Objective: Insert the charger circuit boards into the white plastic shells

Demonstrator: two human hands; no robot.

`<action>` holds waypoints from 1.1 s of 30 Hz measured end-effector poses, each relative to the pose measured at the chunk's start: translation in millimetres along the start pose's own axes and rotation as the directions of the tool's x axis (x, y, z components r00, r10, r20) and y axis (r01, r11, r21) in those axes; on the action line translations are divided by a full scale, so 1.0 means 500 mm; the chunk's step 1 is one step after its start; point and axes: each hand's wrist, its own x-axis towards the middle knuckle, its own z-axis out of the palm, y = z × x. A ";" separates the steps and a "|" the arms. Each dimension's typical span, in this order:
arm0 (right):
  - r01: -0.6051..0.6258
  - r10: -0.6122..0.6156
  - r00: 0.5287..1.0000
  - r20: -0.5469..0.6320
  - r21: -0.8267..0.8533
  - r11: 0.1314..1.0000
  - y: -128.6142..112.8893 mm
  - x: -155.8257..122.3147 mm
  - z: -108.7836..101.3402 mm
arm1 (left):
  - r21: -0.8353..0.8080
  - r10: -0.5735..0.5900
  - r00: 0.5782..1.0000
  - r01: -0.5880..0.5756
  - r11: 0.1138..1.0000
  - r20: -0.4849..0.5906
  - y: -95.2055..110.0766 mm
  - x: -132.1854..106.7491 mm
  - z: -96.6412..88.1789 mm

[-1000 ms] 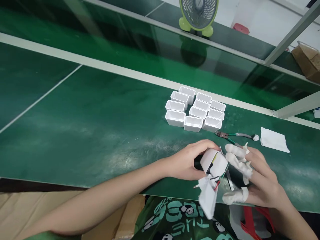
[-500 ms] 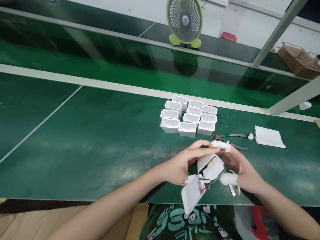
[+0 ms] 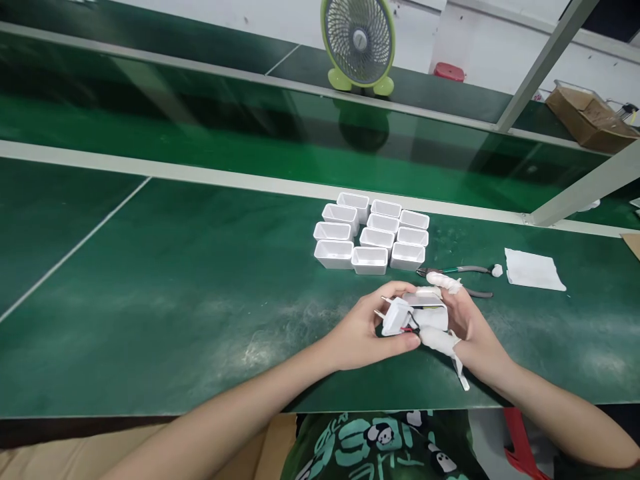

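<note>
Between my hands is an opened white power adapter (image 3: 431,318), its inner part wrapped in white. The plug cover (image 3: 396,317), with two metal pins pointing left, is joined to it by red and black wires. My left hand (image 3: 361,333) curls around the plug cover, thumb below and fingers above. The adapter body is gripped from the right by my right hand (image 3: 473,327), whose thumb and one finger are wrapped in white tape with a loose end hanging down. Just behind lie cutting pliers (image 3: 460,270), partly hidden by the right hand.
Several open white plastic cases (image 3: 370,259) stand grouped behind my hands. A white sheet of paper (image 3: 535,270) lies to the right on the green table (image 3: 200,300). A green fan (image 3: 359,41) and a cardboard box (image 3: 590,117) sit on the shelf.
The plug cover, earlier hanging low in front, has swung up to the adapter's left end, pins now leftward. My left hand has moved from the case's top to hold the cover.
</note>
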 end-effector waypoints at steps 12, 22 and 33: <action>0.070 -0.071 0.997 -0.019 -0.053 0.996 0.012 0.000 0.006 | -0.012 -0.015 0.999 0.015 1.000 -0.042 0.005 0.002 0.009; 0.534 -0.570 0.787 0.236 -0.723 0.439 0.031 0.018 -0.045 | 0.340 -0.001 0.991 0.048 0.939 -0.136 0.004 -0.002 -0.011; 0.604 -0.600 0.736 0.315 -0.707 0.369 0.046 0.013 -0.029 | 0.805 0.778 0.625 -0.491 0.333 0.059 -0.003 -0.004 -0.014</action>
